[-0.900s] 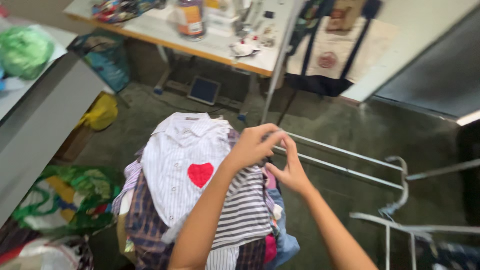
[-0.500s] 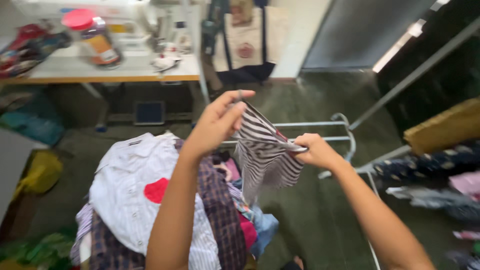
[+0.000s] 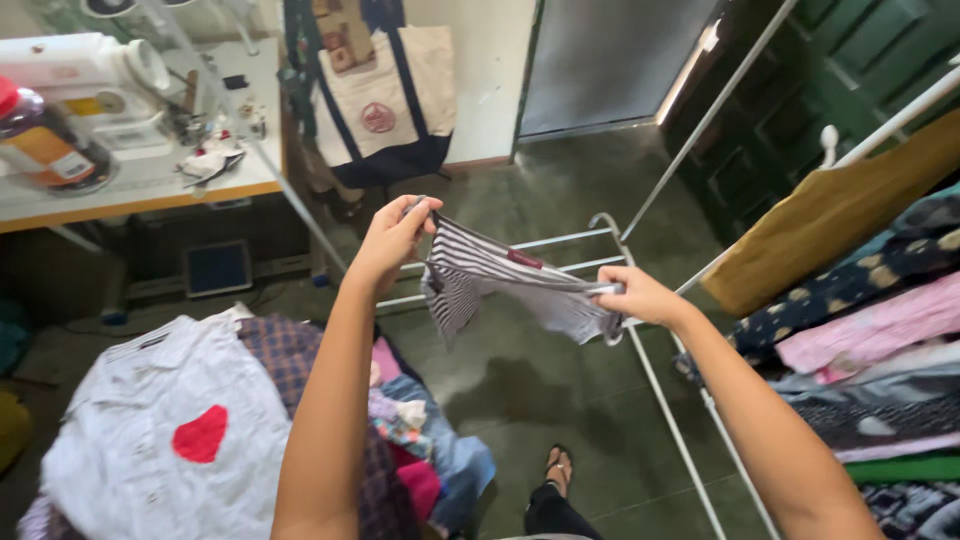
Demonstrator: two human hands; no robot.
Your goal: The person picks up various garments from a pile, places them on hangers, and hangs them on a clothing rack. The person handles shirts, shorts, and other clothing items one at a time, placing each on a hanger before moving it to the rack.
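Observation:
A small black-and-white striped garment (image 3: 500, 285) hangs stretched between my two hands above the floor. My left hand (image 3: 395, 238) pinches its upper left corner. My right hand (image 3: 640, 294) grips its right edge. Below my left arm lies a pile of clothes (image 3: 400, 440), topped by a white shirt with a red heart patch (image 3: 170, 430) and a plaid garment (image 3: 290, 350). The bars of a white metal drying rack (image 3: 600, 262) run just behind the striped garment.
Several garments hang on the rack at the right, among them a mustard cloth (image 3: 830, 225) and a pink one (image 3: 870, 325). A table (image 3: 150, 190) with a sewing machine (image 3: 90, 70) stands at the back left. A canvas tote bag (image 3: 385, 100) hangs beside it. My sandalled foot (image 3: 558, 470) is on the green floor.
Both hands lifted the striped garment off the pile and spread it out between them. My view swung to the right, toward the rack with hanging clothes.

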